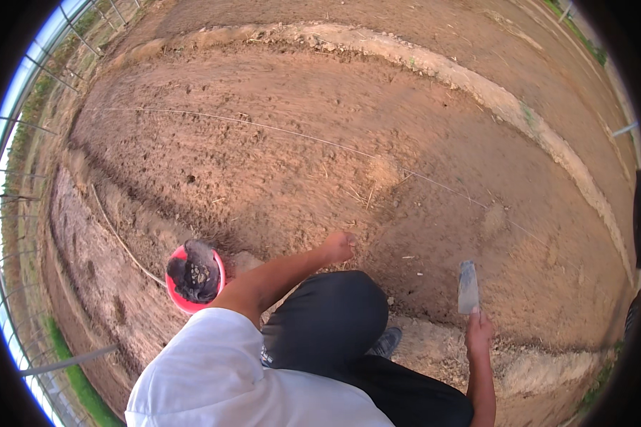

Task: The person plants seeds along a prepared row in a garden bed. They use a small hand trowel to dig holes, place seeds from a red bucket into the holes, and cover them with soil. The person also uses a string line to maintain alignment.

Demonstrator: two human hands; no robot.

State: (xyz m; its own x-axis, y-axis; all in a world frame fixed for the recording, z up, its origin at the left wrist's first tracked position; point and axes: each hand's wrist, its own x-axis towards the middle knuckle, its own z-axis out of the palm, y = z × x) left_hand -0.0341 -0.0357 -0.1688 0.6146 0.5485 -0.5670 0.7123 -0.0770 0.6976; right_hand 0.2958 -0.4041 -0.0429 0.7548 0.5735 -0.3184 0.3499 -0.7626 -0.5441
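Observation:
My right hand (480, 330) is wrapped round the handle of a trowel (468, 285), whose flat grey blade points away from me above the brown soil. In front of my bent knee, my left hand (340, 247) hovers over the dirt with its fingers curled closed. Whatever it may hold is too small or hidden to name. Left of my left forearm stands a red bucket (183, 302) with a dark cloth or bag (189, 273) bunched inside. Small light pieces (201, 273) lie in the dark lining.
A thin white string (263, 126) runs across the soil bed (278, 178). Raised earth ridges (434, 64) border it at the far side and near my shoe (386, 342). A pale hose or cord (121, 240) lies left, by the bucket. Wire fencing (21, 206) bends along the left rim.

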